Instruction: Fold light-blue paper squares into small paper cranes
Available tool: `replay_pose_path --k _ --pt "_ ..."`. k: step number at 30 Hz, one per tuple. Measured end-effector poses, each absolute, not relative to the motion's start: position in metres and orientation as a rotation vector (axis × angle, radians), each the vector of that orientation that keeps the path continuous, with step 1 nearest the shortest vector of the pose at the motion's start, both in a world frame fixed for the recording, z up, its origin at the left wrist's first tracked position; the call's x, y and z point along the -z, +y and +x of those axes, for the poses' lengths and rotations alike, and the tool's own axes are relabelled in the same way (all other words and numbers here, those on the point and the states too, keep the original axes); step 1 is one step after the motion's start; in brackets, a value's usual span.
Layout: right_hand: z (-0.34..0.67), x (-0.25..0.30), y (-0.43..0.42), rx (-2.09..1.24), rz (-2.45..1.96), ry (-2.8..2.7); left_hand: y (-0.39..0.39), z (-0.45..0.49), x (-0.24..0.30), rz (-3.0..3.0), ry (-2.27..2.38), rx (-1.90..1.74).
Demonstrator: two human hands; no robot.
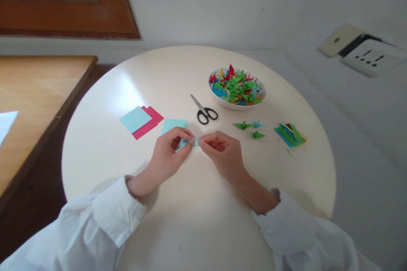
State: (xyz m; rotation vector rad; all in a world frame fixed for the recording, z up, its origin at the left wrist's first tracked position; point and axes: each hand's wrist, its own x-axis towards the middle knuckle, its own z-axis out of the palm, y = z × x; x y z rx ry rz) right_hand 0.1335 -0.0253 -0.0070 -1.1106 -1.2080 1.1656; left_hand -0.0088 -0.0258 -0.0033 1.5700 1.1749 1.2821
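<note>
Both hands meet over the middle of a round cream table [197,220]. My left hand [170,152] and my right hand [221,152] each pinch one end of a small folded light-blue paper piece [190,142], held just above the tabletop. A flat light-blue sheet [171,125] lies just behind my left hand. Most of the folded piece is hidden by my fingers.
Black-handled scissors [203,111] lie behind the hands. A white bowl [237,103] of several coloured folded paper cranes stands at back right. Three small cranes [251,128] and a pile of paper strips [291,134] lie right. Blue and pink sheets [141,121] lie left. A wooden desk [34,101] adjoins left.
</note>
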Motion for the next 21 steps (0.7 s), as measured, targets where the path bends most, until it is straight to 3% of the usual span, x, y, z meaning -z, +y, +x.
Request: replay_pose_path --k 21 --pt "0.1345 0.0153 -0.0236 -1.100 -1.082 -1.245 -0.0226 -0.0084 0.0027 1.485 1.223 -1.303"
